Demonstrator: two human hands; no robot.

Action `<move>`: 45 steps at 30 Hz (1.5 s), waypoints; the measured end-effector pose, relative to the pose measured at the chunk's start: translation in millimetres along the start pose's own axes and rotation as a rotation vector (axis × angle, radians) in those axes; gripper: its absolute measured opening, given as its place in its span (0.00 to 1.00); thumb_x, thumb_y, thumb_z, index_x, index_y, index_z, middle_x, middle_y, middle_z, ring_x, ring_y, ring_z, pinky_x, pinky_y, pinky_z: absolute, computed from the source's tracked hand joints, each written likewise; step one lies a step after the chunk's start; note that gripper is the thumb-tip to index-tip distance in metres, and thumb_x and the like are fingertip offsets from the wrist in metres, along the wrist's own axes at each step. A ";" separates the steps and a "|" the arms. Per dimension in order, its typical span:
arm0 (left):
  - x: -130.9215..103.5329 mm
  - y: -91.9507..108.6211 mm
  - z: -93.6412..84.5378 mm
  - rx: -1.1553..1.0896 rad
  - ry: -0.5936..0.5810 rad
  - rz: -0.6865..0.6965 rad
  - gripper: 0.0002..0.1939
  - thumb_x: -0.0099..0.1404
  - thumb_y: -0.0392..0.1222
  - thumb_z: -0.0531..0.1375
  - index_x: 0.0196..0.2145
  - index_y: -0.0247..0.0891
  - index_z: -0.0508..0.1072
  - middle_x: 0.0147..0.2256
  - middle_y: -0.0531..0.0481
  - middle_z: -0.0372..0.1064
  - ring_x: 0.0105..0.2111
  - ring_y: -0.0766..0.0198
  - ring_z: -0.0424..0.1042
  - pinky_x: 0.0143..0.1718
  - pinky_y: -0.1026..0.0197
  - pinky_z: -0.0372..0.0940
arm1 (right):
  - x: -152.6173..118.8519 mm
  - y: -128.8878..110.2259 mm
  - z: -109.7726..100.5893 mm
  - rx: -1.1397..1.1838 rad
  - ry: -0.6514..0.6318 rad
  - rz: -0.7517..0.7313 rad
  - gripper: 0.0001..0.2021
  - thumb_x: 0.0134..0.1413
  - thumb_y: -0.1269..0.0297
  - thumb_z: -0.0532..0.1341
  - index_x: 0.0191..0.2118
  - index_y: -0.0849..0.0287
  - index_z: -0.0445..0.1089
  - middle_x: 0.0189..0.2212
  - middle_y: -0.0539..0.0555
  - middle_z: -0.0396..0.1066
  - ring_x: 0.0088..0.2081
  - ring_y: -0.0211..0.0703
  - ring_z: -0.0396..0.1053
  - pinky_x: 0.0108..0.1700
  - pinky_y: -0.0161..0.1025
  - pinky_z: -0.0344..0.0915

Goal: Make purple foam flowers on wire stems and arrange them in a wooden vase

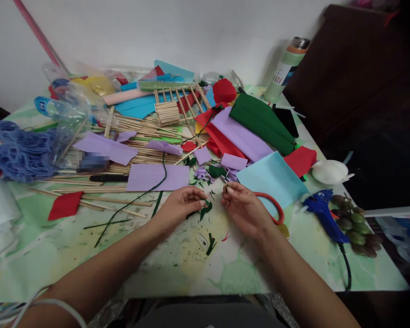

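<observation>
Near the table's middle, my left hand (181, 204) is closed, pinching a small dark green leaf-shaped piece of paper (206, 210) between thumb and fingers. My right hand (243, 206) is just to its right, thumb and fingertips pressed together, with a tiny dark bit at the tips too small to name. Behind the right wrist, the orange-red handle of a pair of scissors (276, 207) shows on the table; my hand hides much of them. Small green scraps (211, 244) lie in front of the hands. Purple paper pieces (234, 161) and green cuttings (216, 171) lie just beyond.
Wooden sticks (140, 150) and a small stick ladder (184, 102) fill the back left, with purple mesh (20, 150). Rolled green paper (263, 123) and a bottle (287, 68) stand out at back right. A blue glue gun (326, 214) lies beside grapes (357, 228) near the right edge.
</observation>
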State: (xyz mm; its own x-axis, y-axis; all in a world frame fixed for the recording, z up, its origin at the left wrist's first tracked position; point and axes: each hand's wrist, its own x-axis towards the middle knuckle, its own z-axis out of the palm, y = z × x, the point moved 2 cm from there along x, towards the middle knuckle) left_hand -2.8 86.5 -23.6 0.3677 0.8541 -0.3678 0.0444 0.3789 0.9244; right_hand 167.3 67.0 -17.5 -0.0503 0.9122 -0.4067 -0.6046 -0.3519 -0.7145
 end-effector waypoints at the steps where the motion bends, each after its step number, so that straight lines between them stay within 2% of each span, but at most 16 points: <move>1: 0.0 0.1 0.2 0.013 -0.003 0.005 0.08 0.52 0.36 0.64 0.32 0.35 0.72 0.29 0.51 0.69 0.27 0.70 0.66 0.30 0.65 0.59 | -0.1 -0.6 0.0 0.022 -0.004 0.001 0.09 0.35 0.69 0.69 0.29 0.57 0.72 0.25 0.48 0.66 0.27 0.35 0.62 0.32 0.34 0.61; 6: -2.2 1.7 1.1 -0.018 0.024 0.040 0.10 0.53 0.37 0.63 0.34 0.35 0.70 0.27 0.52 0.68 0.27 0.69 0.66 0.30 0.65 0.59 | -0.4 -0.3 0.4 0.045 0.018 0.005 0.10 0.33 0.69 0.70 0.27 0.58 0.71 0.23 0.48 0.65 0.27 0.35 0.63 0.32 0.33 0.63; 10: -4.3 2.6 2.8 -0.033 0.032 0.067 0.06 0.53 0.36 0.62 0.31 0.35 0.72 0.28 0.51 0.70 0.28 0.68 0.66 0.32 0.64 0.59 | -1.4 2.4 2.4 -0.010 -0.007 -0.018 0.10 0.32 0.67 0.71 0.26 0.57 0.71 0.27 0.50 0.70 0.31 0.38 0.66 0.37 0.35 0.64; 13: -5.1 0.6 5.6 -0.066 -0.010 0.037 0.05 0.53 0.36 0.62 0.31 0.36 0.75 0.29 0.50 0.72 0.29 0.68 0.67 0.34 0.64 0.60 | -2.5 6.1 3.8 -0.055 -0.053 -0.038 0.09 0.34 0.65 0.71 0.27 0.56 0.73 0.34 0.51 0.71 0.34 0.38 0.66 0.41 0.36 0.64; 18: -9.7 -3.0 12.7 -0.243 -0.096 -0.066 0.10 0.53 0.41 0.65 0.34 0.35 0.77 0.29 0.49 0.71 0.29 0.68 0.66 0.35 0.64 0.59 | -5.4 13.3 5.8 -0.091 -0.144 -0.052 0.08 0.35 0.65 0.71 0.26 0.55 0.74 0.43 0.51 0.68 0.41 0.40 0.65 0.44 0.38 0.62; 23: -15.7 -1.6 17.7 -0.319 -0.200 -0.081 0.12 0.53 0.46 0.65 0.30 0.33 0.77 0.26 0.51 0.67 0.27 0.71 0.63 0.33 0.66 0.58 | -10.0 15.8 8.6 -0.171 -0.255 -0.048 0.06 0.39 0.64 0.70 0.28 0.52 0.75 0.46 0.51 0.64 0.44 0.42 0.64 0.40 0.37 0.64; 27: -15.8 0.0 16.4 -0.324 -0.187 -0.068 0.12 0.51 0.45 0.67 0.29 0.34 0.77 0.24 0.52 0.66 0.26 0.71 0.62 0.32 0.66 0.57 | -11.0 15.3 9.1 -0.195 -0.281 -0.061 0.05 0.40 0.63 0.70 0.28 0.51 0.76 0.45 0.51 0.64 0.46 0.44 0.63 0.43 0.38 0.64; 36: -12.9 2.0 11.8 -0.238 -0.081 0.013 0.11 0.47 0.43 0.68 0.28 0.33 0.76 0.23 0.53 0.67 0.25 0.71 0.62 0.30 0.66 0.56 | -4.3 16.3 6.0 -0.316 -0.283 -0.165 0.05 0.40 0.62 0.70 0.28 0.52 0.76 0.41 0.51 0.66 0.47 0.43 0.63 0.53 0.42 0.56; 40: -11.9 0.2 10.3 -0.200 -0.078 0.023 0.10 0.49 0.42 0.67 0.27 0.33 0.74 0.23 0.53 0.66 0.25 0.71 0.61 0.29 0.66 0.55 | -2.3 16.7 4.0 -0.374 -0.262 -0.215 0.07 0.41 0.62 0.69 0.31 0.53 0.76 0.40 0.51 0.67 0.43 0.41 0.65 0.48 0.40 0.59; 43: -11.4 0.2 9.5 -0.178 -0.058 0.032 0.10 0.52 0.43 0.66 0.27 0.33 0.73 0.23 0.54 0.65 0.24 0.72 0.60 0.28 0.67 0.54 | -3.1 13.6 3.0 -0.443 -0.197 -0.246 0.09 0.46 0.59 0.66 0.35 0.55 0.73 0.33 0.50 0.68 0.35 0.38 0.65 0.41 0.38 0.61; 45: -10.9 0.4 9.3 -0.179 -0.040 0.035 0.10 0.53 0.43 0.65 0.28 0.34 0.72 0.23 0.55 0.64 0.23 0.73 0.59 0.27 0.67 0.54 | -4.5 10.6 3.3 -0.520 -0.154 -0.277 0.10 0.48 0.57 0.65 0.33 0.57 0.72 0.29 0.50 0.68 0.32 0.38 0.64 0.37 0.37 0.61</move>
State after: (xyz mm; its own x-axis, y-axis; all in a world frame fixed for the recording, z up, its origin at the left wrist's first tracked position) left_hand 1.8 74.0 -18.2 0.4030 0.8542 -0.3284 -0.1339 0.4101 0.9022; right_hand 158.5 59.9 -21.3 -0.0850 0.9906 -0.1068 -0.1463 -0.1185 -0.9821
